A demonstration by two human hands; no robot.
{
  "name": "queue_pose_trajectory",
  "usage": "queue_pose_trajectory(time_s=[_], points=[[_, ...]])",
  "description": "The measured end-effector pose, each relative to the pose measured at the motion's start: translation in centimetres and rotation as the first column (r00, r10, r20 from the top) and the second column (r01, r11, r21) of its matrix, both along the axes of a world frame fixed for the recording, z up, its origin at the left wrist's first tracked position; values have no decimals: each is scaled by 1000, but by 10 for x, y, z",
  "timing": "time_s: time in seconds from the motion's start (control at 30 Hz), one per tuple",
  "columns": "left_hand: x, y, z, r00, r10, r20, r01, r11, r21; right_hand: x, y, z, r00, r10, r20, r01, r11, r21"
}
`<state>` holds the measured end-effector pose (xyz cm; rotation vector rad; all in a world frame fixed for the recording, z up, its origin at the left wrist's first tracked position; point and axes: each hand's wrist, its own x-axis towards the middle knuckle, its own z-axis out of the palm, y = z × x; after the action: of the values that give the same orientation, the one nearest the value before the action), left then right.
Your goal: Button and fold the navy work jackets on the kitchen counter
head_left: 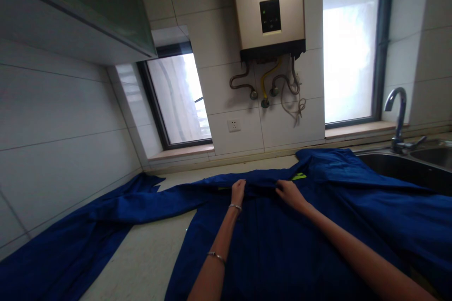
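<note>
A dark blue long-sleeved garment, which looks like a work jacket, lies spread over the countertop. One sleeve runs off to the left; more blue cloth reaches right as far as the sink. My left hand is closed on the folded upper edge near the middle. A little to its right, my right hand pinches the same edge. Between the two hands the cloth bunches into a fold. Small bright yellow-green patches show at this edge.
Pale countertop shows between the left sleeve and the garment's body. At the right are a sink and a chrome faucet. A water heater hangs on the tiled wall, pipes below it. A wall cabinet juts out at upper left.
</note>
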<state>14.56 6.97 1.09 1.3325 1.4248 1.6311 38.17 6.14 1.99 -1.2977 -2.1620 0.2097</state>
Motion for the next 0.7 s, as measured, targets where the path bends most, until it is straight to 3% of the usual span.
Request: queue_pose_trajectory(time_s=[0.07, 0.13, 0.23, 0.3, 0.33, 0.43, 0.6, 0.67, 0.7], points=[[-6, -2, 3, 998, -50, 28, 51, 998, -22, 7, 7, 2, 963, 67, -262, -81, 996, -44], [-10, -6, 5, 993, -98, 59, 101, 993, -56, 10, 13, 3, 841, 65, -537, -152, 981, -119], [-10, -14, 11, 980, -149, 131, 163, 981, -104, 9, 15, 4, 504, -12, -864, -363, 904, -225], [-7, -20, 17, 952, -187, 242, 219, 970, -109, 7, 13, 5, 300, -78, -951, -514, 826, -230], [-5, -22, 20, 928, -211, 308, 252, 963, -97, 7, 12, 6, 242, -109, -964, -564, 793, -231], [-3, -25, 28, 858, -269, 437, 332, 940, -74, 7, 9, 7, 200, -197, -960, -628, 727, -280], [-12, -25, 34, 864, -284, 417, 400, 888, -224, 14, 13, 13, 217, -268, -939, -704, 623, -340], [-17, -25, 34, 866, -293, 406, 424, 860, -285, 19, 15, 16, 268, -288, -919, -702, 595, -391], [-20, -26, 34, 866, -297, 403, 433, 847, -307, 22, 15, 17, 330, -275, -903, -682, 592, -429]])
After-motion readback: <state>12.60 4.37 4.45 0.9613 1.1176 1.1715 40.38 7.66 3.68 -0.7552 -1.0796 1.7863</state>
